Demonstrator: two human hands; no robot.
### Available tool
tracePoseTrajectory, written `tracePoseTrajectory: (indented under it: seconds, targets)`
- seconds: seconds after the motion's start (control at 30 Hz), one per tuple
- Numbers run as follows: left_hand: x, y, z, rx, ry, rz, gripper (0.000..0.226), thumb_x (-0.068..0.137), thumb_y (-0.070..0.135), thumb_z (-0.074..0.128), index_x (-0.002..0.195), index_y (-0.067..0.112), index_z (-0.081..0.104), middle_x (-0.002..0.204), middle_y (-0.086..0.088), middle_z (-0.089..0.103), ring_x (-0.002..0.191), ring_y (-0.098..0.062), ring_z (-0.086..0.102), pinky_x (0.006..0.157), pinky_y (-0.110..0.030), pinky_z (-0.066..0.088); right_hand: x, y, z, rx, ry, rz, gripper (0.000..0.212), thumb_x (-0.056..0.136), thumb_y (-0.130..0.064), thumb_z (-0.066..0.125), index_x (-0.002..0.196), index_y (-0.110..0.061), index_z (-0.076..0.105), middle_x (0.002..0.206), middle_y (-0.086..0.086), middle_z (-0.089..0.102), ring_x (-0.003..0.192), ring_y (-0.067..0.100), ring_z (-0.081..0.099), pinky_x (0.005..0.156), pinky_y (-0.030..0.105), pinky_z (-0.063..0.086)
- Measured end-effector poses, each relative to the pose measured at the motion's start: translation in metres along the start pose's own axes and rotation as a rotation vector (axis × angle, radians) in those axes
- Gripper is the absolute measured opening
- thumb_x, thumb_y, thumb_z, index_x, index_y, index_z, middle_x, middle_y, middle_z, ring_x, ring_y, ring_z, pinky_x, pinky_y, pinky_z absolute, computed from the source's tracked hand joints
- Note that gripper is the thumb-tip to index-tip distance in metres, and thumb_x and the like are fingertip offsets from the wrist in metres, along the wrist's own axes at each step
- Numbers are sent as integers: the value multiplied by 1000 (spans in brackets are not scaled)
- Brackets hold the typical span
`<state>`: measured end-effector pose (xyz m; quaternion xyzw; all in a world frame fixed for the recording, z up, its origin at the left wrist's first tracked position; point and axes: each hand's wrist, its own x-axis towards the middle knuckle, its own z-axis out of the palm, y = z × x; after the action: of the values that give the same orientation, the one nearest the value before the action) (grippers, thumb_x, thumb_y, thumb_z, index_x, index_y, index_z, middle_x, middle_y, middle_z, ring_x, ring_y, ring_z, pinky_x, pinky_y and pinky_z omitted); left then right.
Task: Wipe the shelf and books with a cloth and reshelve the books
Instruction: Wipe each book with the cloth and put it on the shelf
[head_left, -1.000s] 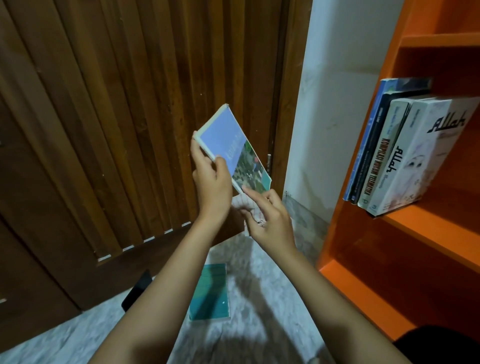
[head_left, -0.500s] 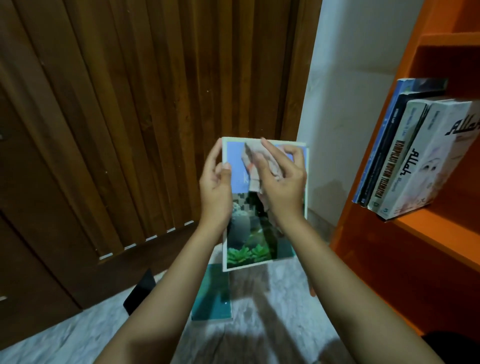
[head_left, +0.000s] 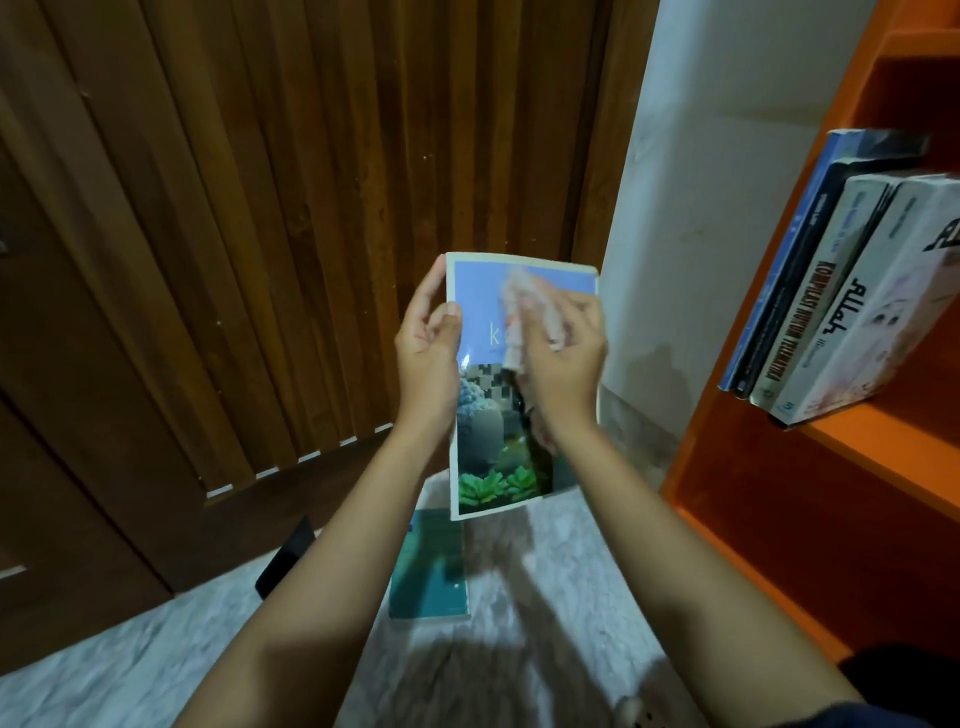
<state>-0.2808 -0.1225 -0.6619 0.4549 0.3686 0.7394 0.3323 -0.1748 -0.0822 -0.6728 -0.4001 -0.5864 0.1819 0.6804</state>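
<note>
Left hand (head_left: 426, 353): pinches book (head_left: 483, 441) at its 9 o'clock edge.
Right hand (head_left: 566, 364): grips bunched cloth (head_left: 524, 306), pressing it on the cover.
Risk: hard rubbing may twist the book loose.

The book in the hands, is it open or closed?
Closed. The book shows its front cover, no pages; the left hand grips its edge while the right hand holds the cloth on it.

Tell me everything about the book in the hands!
The book is a thin, glossy paperback by its look. Its cover has a pale border, blue above and grey stone and green plants below. It is held upright, cover toward the camera. The left hand grips its left edge; the right hand presses a pale cloth on it.
</note>
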Motion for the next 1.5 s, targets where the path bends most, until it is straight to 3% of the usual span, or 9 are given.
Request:
tracePoseTrajectory:
  seconds: [0.1,0.37,0.5,0.67,0.8,1.03,1.13,1.3,1.5]
  targets:
    - [3,0,-2,-38,4,-3,39,99,5,42,135,19,43,116,-7,65,100,-18,66,77,-30,56,-16,2,0,-61,-80,-233,28,86,-29,62,110,-16,69,99,6,54,89,9,52,74,5,42]
    - [4,-1,-5,-69,63,5,38,99,5,43,132,23,46,106,-5,68,94,-19,64,76,-34,54,18,47,-28,-104,152,339,25,92,-26,58,115,-21,66,106,-1,51,85,10,56,79,25,53]
    - [11,-6,1,-133,199,-53,41,97,1,42,131,23,49,100,-6,68,91,-27,60,76,-39,48,-24,24,-8,19,-30,99,21,87,-25,63,108,-28,66,101,-1,50,87,13,55,72,6,44]
    - [26,1,-14,-144,353,-69,42,96,1,42,132,23,49,120,-9,64,108,-31,63,79,-38,50,-106,32,-6,-147,-341,-243,25,88,-33,59,113,-31,61,103,4,55,82,17,58,60,24,50]
    - [26,13,-28,-165,376,-61,41,99,3,40,134,22,46,108,2,67,98,-24,66,72,-34,54,-121,44,-18,-168,-311,-210,26,90,-34,54,114,-31,63,104,1,53,90,3,50,66,13,46]
    - [13,27,-18,-221,310,-120,39,98,5,42,129,26,51,122,-4,63,103,-23,66,80,-41,54,-54,39,-50,-99,-85,212,20,92,-21,58,111,-17,64,114,5,53,94,14,54,71,0,39]
    - [4,39,3,-256,256,-129,38,97,3,42,124,27,53,128,-6,60,103,-21,66,81,-41,55,-29,34,-80,101,-89,335,17,92,-16,57,107,-23,60,113,4,62,101,18,61,85,25,52]
    - [-11,61,57,-303,112,-92,36,98,3,41,124,26,52,119,-5,65,93,-18,68,80,-40,54,13,-11,-138,193,-148,362,22,92,-10,56,112,-19,59,102,-6,63,83,2,61,59,9,48]
    - [-41,68,145,-269,-31,-11,41,98,1,39,135,20,44,120,-9,64,96,-22,62,79,-35,52,26,-28,-225,44,66,253,26,89,-13,59,114,-18,59,104,-7,62,91,7,61,73,25,51]
